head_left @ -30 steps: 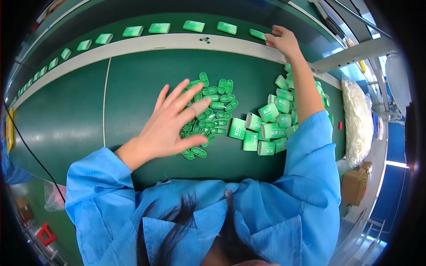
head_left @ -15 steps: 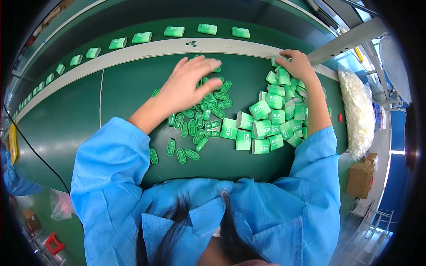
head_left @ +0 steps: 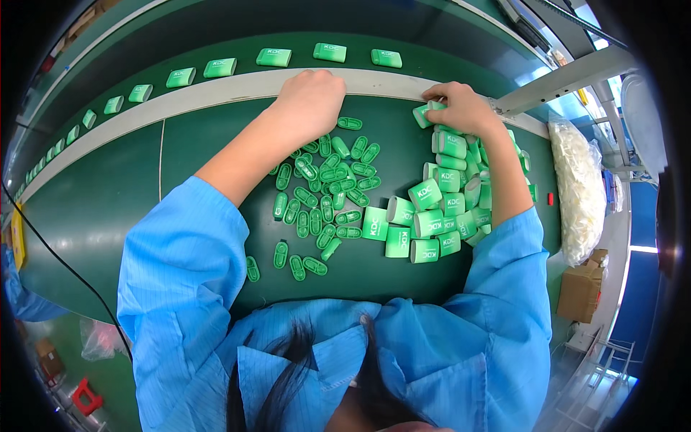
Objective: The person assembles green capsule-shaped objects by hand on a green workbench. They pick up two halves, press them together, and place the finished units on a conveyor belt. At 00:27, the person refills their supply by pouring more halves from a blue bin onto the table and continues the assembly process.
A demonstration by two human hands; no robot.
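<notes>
My left hand [head_left: 312, 99] rests at the white rail [head_left: 252, 87] along the back of the green worktable, knuckles up and fingers curled under. What its fingertips hold, if anything, is hidden. Just in front of it spreads a loose pile of dark green oval plastic pieces [head_left: 333, 174] with raised rims. My right hand [head_left: 461, 108] pinches a light green hollow sleeve [head_left: 422, 115] between thumb and fingers at the far edge of a heap of like sleeves [head_left: 430, 222]. Those sleeves are flattened, printed in white, and lie at many angles.
Beyond the rail, a row of green cases [head_left: 274, 57] sits spaced out on a dark green belt [head_left: 403, 36]. A clear bag of white pieces [head_left: 577, 191] stands at the right, above a cardboard box [head_left: 580, 291]. A small red piece [head_left: 551, 198] lies near the table's right side.
My left hand has gone from over the oval pieces up to the rail, covering the small dark pieces there. My right hand has shifted slightly left with a sleeve. The belt's cases have moved left.
</notes>
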